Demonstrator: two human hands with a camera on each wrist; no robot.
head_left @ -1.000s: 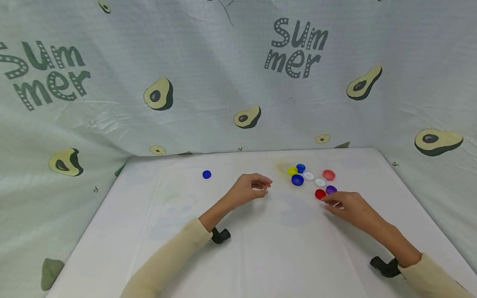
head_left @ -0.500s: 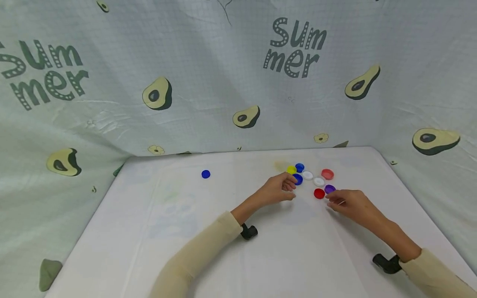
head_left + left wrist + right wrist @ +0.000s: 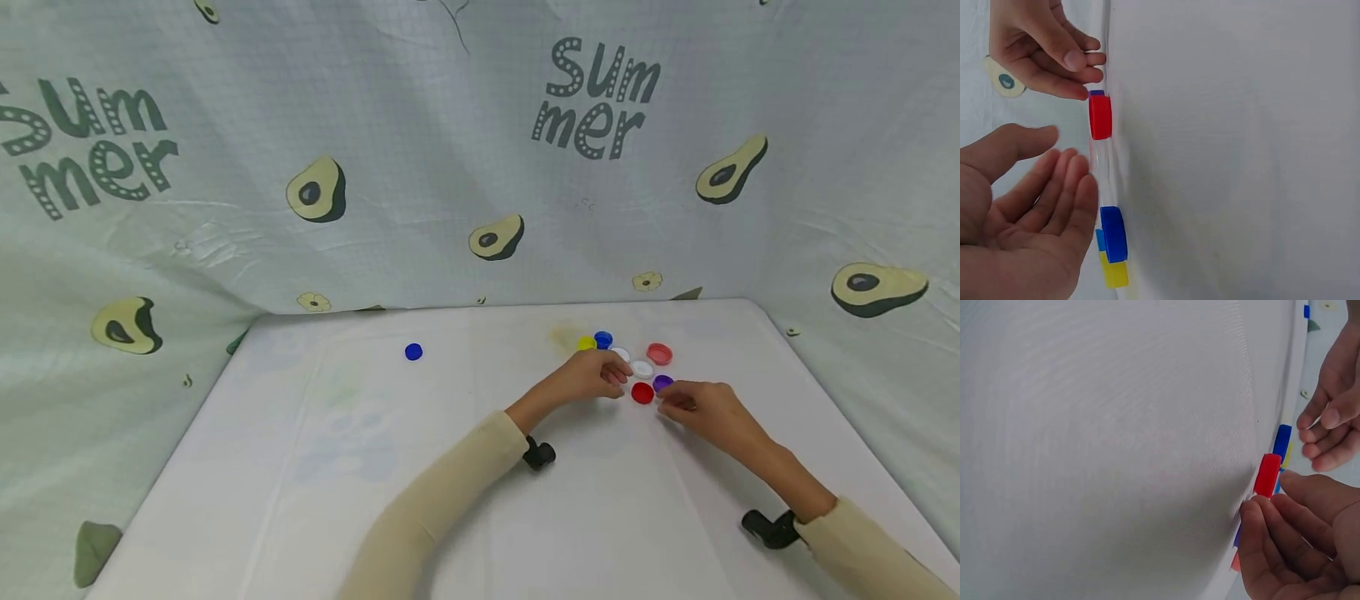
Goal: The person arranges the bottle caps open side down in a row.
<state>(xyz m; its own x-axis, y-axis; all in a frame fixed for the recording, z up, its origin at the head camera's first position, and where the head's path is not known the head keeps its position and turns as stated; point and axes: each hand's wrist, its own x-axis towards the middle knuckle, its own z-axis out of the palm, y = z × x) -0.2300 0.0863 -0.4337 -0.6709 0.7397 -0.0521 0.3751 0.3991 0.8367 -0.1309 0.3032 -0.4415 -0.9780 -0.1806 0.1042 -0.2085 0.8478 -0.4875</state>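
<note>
My left hand [image 3: 597, 375] hovers over a cluster of bottle caps, fingers loosely bent and holding nothing. It hides the dark blue cap [image 3: 1114, 234] in the head view and partly covers a white cap [image 3: 620, 354]. Just off its fingertips are a red cap [image 3: 642, 392] and a second white cap [image 3: 642, 369]. My right hand [image 3: 703, 411], thumb and fingers apart with nothing between them, is right beside the purple cap [image 3: 662, 383]. In the right wrist view its fingertips overlap that cap, close to the red one.
Behind the left hand lie a yellow cap [image 3: 586, 342] and a lighter blue cap [image 3: 603, 339]. A coral cap [image 3: 659, 354] sits farther back. One blue cap [image 3: 413, 352] lies alone on the left of the white-covered table [image 3: 337, 508]. A printed curtain [image 3: 405, 150] hangs behind.
My left hand has moved right, from left of the cluster to over the caps beside the red one. The right hand has drawn slightly away from the red cap. The caps have stayed put.
</note>
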